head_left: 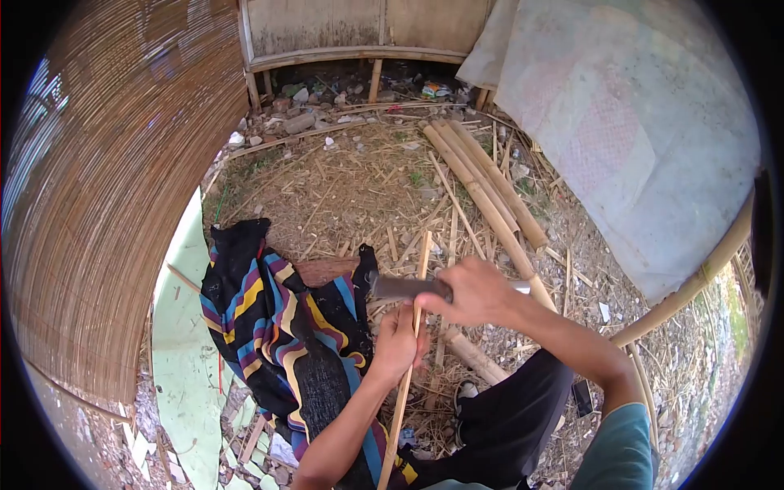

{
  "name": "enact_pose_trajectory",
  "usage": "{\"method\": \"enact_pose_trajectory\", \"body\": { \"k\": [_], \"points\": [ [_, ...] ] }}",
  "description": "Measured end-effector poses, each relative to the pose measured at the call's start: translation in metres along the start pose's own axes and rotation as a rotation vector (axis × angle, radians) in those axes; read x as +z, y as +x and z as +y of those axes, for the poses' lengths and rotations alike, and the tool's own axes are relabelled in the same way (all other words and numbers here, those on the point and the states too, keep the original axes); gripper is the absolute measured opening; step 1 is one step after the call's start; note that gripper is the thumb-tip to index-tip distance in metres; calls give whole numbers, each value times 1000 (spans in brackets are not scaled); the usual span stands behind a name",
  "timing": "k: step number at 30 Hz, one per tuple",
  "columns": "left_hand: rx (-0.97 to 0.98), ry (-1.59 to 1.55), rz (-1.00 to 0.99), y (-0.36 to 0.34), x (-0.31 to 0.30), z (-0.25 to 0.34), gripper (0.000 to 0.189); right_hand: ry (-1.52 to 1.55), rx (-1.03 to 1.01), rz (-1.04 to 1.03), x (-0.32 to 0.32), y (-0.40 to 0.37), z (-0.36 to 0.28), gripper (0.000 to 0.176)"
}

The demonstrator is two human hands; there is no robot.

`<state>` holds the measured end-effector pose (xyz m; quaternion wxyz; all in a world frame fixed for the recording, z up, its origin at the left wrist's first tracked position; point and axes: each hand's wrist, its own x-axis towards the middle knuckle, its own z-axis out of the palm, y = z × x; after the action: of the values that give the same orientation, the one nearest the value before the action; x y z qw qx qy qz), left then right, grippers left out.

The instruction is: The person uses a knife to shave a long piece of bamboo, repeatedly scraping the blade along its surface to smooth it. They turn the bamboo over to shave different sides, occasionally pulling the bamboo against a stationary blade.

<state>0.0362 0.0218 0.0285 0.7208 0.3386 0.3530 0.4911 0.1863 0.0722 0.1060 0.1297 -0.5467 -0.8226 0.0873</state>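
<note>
My left hand (396, 341) is closed around a long, narrow bamboo strip (399, 420), which runs from the bottom edge up past both hands. Just above it, my right hand (472, 294) grips a broad-bladed knife (400, 287). Its dark blade points left and lies across the strip. A pale handle end sticks out at the right of the fist. The right thumb is close to the strip and the blade. A striped cloth (286, 327) in black, yellow, blue and purple is draped left of my left arm, partly over my leg.
Several bamboo poles (490, 184) lie at the upper right. Chips and thin slivers litter the ground. A woven bamboo screen (106, 196) stands at left beside a pale green sheet (180, 351). A greyish sheet (621, 131) hangs at right. A dark phone-like object (582, 398) lies near my knee.
</note>
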Motion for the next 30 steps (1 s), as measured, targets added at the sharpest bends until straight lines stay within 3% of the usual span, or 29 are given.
{"method": "enact_pose_trajectory", "body": {
  "k": [2,4,6,7,8,10,12,14,17,20,22,24,30],
  "points": [
    [40,229,58,3,0,-5,37,-201,-366,-71,8,-17,-12,77],
    [49,248,70,2,0,-8,39,-82,-252,-115,8,1,8,77],
    [17,166,30,8,-4,-9,36,-177,-77,160,-7,23,23,77],
    [6,112,8,10,-7,-12,36,-62,-1,-4,-9,22,18,78],
    [12,112,6,9,-5,-13,36,-65,-5,1,-9,13,9,78],
    [35,290,65,2,2,-10,39,-161,-305,-137,2,-8,-4,79],
    [-15,185,45,6,-5,-6,39,-66,-185,-225,-1,20,25,80],
    [2,155,25,-6,10,5,38,-47,325,-56,-17,52,56,83],
    [23,180,-44,4,6,-10,36,-164,213,-158,7,39,75,88],
    [7,115,32,13,-4,-8,36,-99,304,-328,49,24,80,93],
    [15,106,4,14,-5,-3,37,-179,249,-300,84,8,92,95],
    [-16,123,23,9,-3,1,38,-269,299,-569,107,-2,98,94],
    [95,349,111,11,-23,3,43,-326,98,-818,170,-50,132,93]
  ]
}}
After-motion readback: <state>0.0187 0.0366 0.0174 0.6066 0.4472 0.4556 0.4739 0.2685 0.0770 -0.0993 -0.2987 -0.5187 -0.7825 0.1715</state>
